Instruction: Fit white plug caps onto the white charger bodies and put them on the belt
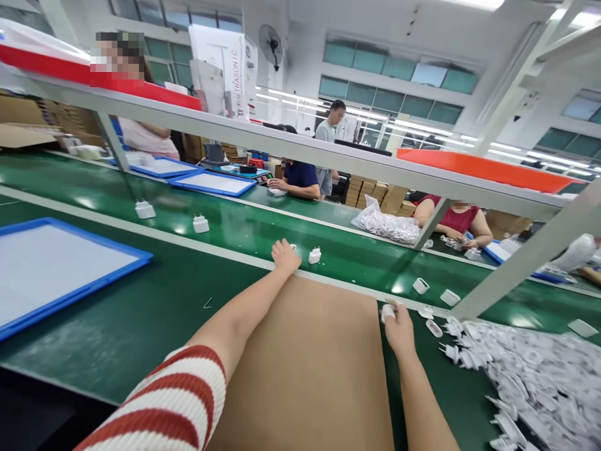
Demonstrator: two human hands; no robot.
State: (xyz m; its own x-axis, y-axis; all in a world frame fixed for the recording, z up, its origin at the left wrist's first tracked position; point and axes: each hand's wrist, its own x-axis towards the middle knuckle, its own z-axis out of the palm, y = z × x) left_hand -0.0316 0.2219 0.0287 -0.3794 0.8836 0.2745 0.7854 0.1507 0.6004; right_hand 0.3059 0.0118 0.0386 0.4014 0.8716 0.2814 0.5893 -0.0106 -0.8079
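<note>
My left hand (285,257) reaches across to the green conveyor belt (244,228), its fingers closed around a small white charger housing (293,247) that they mostly cover. Just right of it, a white plug charger (314,255) stands on the belt with its pins up. Near the belt's edge, my right hand (400,329) pinches a white plug part (387,313); its exact shape is partly hidden by the fingers. Beneath my arms lies a brown cardboard sheet (319,363). Loose white plug pieces (434,327) rest right of my right hand.
A big pile of white plug parts (539,369) covers the right side. More chargers (201,223) and open housings (421,285) sit on the belt. A blue-rimmed tray (75,263) lies left. A metal shelf frame (282,147) crosses above; people work beyond it.
</note>
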